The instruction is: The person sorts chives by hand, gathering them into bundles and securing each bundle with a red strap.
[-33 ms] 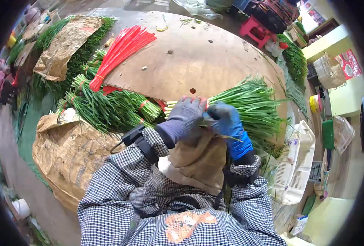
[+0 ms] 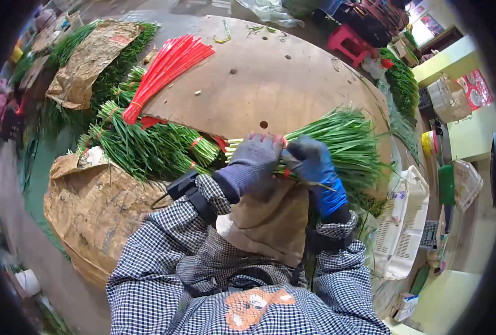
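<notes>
- Where the round board (image 2: pixel 292 72) meets the person's lap, at its near edge, lies a bundle of chives (image 2: pixel 337 142).
- Bundle axis: left to right, cut white ends at the left, green tips fanning toward the board's right edge.
- Left hand (image 2: pixel 253 162), grey glove: closed round the bundle near its cut ends, palm down.
- Right hand (image 2: pixel 315 167), blue glove: closed on the same bundle just beside the left, fingers pinching at a red tie (image 2: pixel 286 172); what exactly they grip is partly hidden.
- Both hands touch the bundle; the left is nearer the cut ends, the right nearer the leaves.
- Red ties (image 2: pixel 167 70), a loose sheaf: far-left part of the board, well apart from the hands.
- Tied bundles (image 2: pixel 147 145): stacked off the board's left edge, over brown paper (image 2: pixel 97 206).
- White basket (image 2: pixel 407 229): beside the board's right edge.
</notes>
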`<state>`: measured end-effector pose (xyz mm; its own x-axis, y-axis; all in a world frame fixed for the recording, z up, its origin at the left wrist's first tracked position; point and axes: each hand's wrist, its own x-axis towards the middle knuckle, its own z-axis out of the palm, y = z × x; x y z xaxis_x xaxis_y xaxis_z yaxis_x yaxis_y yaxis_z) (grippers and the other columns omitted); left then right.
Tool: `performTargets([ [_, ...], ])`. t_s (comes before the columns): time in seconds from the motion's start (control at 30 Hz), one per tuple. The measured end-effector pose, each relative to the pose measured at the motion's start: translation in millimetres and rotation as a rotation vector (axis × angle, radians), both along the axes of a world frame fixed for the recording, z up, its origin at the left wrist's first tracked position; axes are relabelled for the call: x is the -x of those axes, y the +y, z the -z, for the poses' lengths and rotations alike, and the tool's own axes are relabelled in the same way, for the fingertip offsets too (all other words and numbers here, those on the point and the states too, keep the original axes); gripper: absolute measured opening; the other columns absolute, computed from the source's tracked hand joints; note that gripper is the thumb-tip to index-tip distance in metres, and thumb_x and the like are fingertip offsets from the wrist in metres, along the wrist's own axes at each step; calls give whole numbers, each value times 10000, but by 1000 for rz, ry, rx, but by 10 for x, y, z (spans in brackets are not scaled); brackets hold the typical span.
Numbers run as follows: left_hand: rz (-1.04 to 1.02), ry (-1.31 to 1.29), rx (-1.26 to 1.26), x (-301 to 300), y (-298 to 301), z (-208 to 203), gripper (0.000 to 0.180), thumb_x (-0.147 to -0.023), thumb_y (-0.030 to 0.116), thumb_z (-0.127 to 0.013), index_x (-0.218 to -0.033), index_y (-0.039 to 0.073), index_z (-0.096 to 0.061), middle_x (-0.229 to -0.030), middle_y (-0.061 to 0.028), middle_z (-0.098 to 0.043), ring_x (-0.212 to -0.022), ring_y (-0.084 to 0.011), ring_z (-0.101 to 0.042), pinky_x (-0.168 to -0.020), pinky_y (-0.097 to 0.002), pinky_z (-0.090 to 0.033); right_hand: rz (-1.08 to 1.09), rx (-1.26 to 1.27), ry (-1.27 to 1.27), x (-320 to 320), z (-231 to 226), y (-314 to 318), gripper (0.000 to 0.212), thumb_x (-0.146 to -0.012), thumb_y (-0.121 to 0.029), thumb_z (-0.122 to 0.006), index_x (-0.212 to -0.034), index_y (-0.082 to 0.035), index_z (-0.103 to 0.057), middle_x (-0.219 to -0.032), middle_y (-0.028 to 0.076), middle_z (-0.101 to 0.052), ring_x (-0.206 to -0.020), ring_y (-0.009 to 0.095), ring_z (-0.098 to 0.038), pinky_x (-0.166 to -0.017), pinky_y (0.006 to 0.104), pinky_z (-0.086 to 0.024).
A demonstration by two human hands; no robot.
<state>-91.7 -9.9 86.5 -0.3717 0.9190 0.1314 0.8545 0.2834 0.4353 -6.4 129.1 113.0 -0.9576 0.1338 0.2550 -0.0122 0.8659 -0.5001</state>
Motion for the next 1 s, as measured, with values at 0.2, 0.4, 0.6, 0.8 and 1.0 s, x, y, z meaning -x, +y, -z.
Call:
performTargets([
  [0.2, -43, 183, -35, -13, -71, 189, 778, -602, 356, -680, -1184, -64, -378, -1079, -210, -488, -1001, -309, -488, -890, -391, -370, 5, -7, 91, 539, -207, 276, 117, -710, -165, -628, -711, -50, -605, -678, 118, -561, -631, 290, -583, -562, 364, -454],
  [0.4, 42, 155, 63, -108, -43, -46, 625, -654, 352, -640, -1099, -51, -463, -1066, -224, -481, -968, -353, -474, -864, -431, -384, -142, -146, 11, 1203, 161, 14, 138, -694, -193, -609, -679, -57, -589, -720, 144, -569, -693, 338, -577, -618, 405, -465],
  [0.6, 21, 110, -19, -54, -109, -2, 779, -604, 356, -679, -1205, -47, -390, -1122, -241, -442, -1025, -355, -449, -918, -435, -360, -76, 100, -76, 1116, 29, 89, 116, -699, -169, -643, -672, -60, -610, -702, 106, -583, -660, 289, -591, -588, 361, -468],
  [0.8, -41, -22, -165, -22, -132, 152, 903, -536, 318, -753, -1252, -45, -339, -1160, -265, -416, -1037, -382, -459, -879, -451, -391, -173, -160, 41, 636, -312, 42, 62, -707, -94, -642, -680, -53, -604, -667, 96, -549, -591, 269, -572, -538, 329, -449],
  [1.0, -145, -65, -229, -13, -114, 155, 1043, -541, 277, -760, -1349, -33, -177, -1274, -306, -336, -1103, -422, -440, -901, -448, -398, -63, -106, 117, 72, -246, 123, 95, -699, -70, -668, -685, -24, -586, -637, 118, -523, -551, 275, -541, -501, 339, -421],
])
